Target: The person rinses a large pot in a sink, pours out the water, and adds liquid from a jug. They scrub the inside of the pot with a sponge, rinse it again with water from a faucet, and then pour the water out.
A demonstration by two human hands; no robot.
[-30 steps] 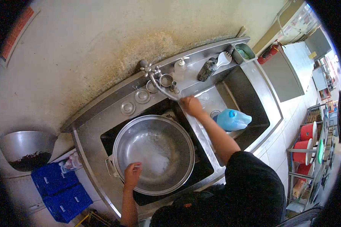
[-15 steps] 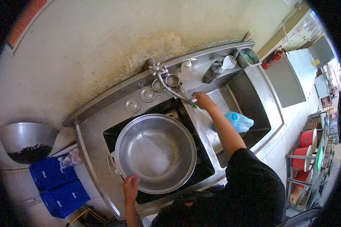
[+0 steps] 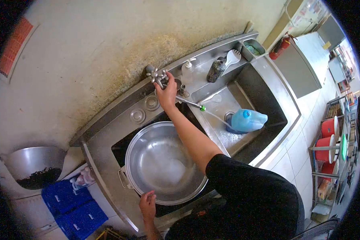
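Note:
My right hand (image 3: 167,93) is closed around a handle of the metal faucet (image 3: 157,77) at the back of the sink. Its long spout (image 3: 191,103) ends in a green tip over the right basin, and a thin stream of water falls from it. Below my right forearm, a large metal pot (image 3: 142,160) with whitish, cloudy water in the bottom sits in the left basin. My left hand (image 3: 148,205) is beside the pot's near-left rim, fingers loosely bent and apart, gripping nothing.
A blue jug (image 3: 248,121) and a white spoon-like utensil (image 3: 214,98) lie in the right basin (image 3: 264,96). Along the back ledge are a pump bottle (image 3: 188,70), a dark bottle (image 3: 216,71), a white brush (image 3: 233,58) and round metal lids (image 3: 137,116). Blue crates (image 3: 74,206) stand lower left.
My right hand has moved from the spout's end back to the faucet handle. The spout's tip now shows plainly with water running. My left hand has shifted slightly right, staying near the pot's rim.

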